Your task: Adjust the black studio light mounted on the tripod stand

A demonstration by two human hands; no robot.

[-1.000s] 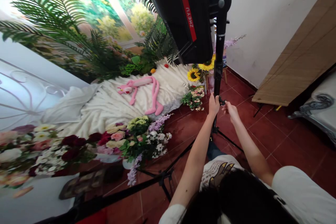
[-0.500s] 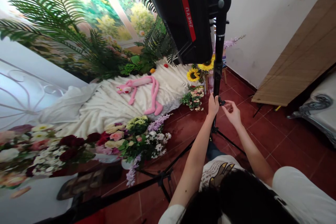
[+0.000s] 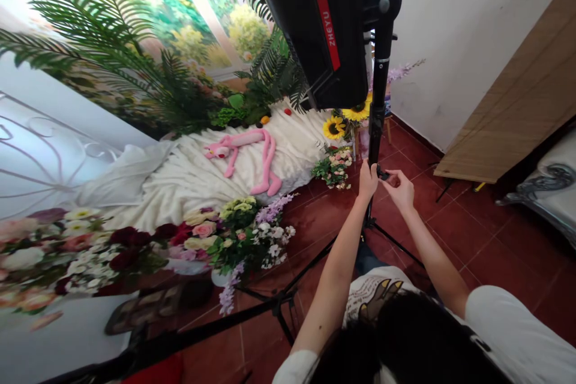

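Note:
My left hand [image 3: 368,180] is closed around the black pole of a light stand [image 3: 375,132]. Just to its right, my right hand [image 3: 398,189] pinches a small black knob [image 3: 383,174] on the side of the pole, thumb and fingers bent together. Above both hands, a large black studio light [image 3: 317,30] with a red stripe is mounted on top of the stand. The stand's legs spread over the floor below my hands.
A pink plush toy [image 3: 247,139] lies on a white furry cloth [image 3: 180,177] to the left. Flowers [image 3: 204,231] line its front. A black tripod [image 3: 276,303] stands at lower left, a wooden board [image 3: 508,102] at right, beside a silver-trimmed white piece of furniture [image 3: 558,174].
The whole view has shifted slightly, with the scene a little further right. Both hands stay at the pole, and the right fingers have turned slightly at the knob.

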